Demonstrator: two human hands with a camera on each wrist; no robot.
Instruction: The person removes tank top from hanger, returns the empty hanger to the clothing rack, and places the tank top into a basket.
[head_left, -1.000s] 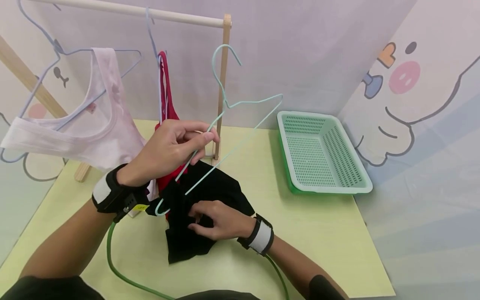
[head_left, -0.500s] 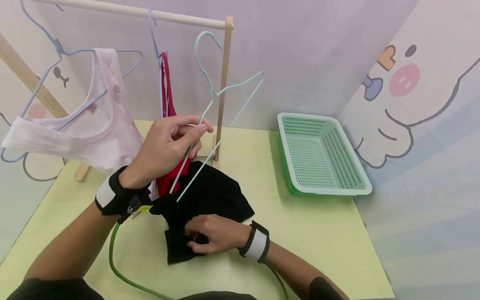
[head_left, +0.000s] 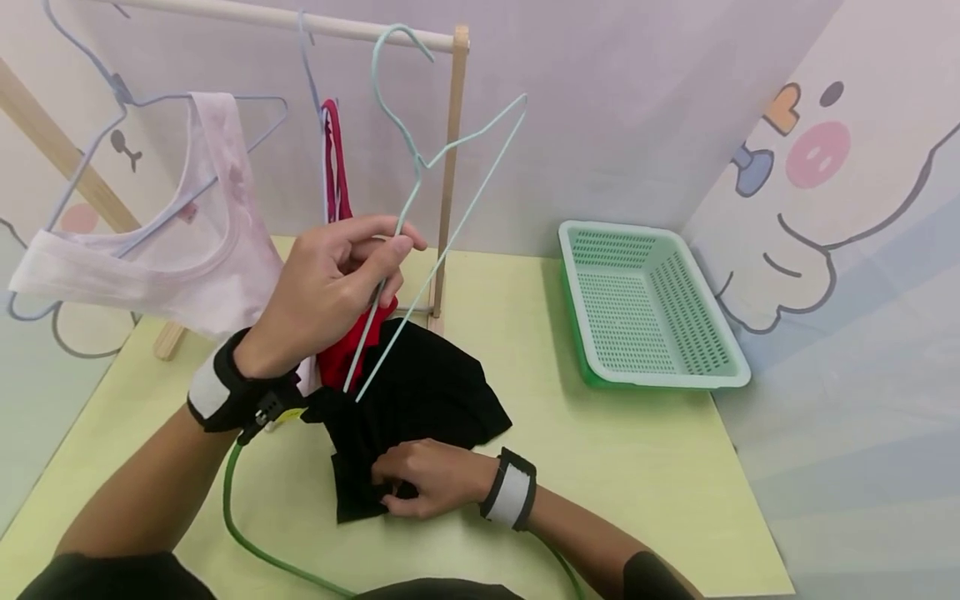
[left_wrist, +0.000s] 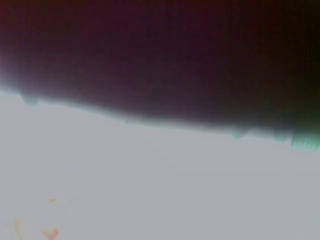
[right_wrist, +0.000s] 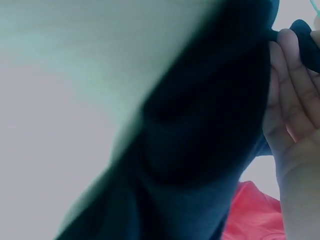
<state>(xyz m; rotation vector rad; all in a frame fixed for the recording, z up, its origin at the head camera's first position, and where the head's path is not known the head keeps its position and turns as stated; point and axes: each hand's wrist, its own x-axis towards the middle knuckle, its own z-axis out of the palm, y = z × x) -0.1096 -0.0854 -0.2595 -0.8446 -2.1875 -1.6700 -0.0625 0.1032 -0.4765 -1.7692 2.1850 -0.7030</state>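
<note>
The left hand [head_left: 322, 292] pinches a thin mint-green hanger [head_left: 417, 160] by one side; below those fingers, its lower end is hidden in a crumpled black garment [head_left: 438, 392], which the right hand [head_left: 431, 479] grips with curled fingers. Well right of both hands' fingers, a pale-green basket [head_left: 675, 382] shows its slotted floor.

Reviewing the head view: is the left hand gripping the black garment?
No, the left hand pinches the wire of the mint hanger, and the black garment lies below its fingers.
</note>
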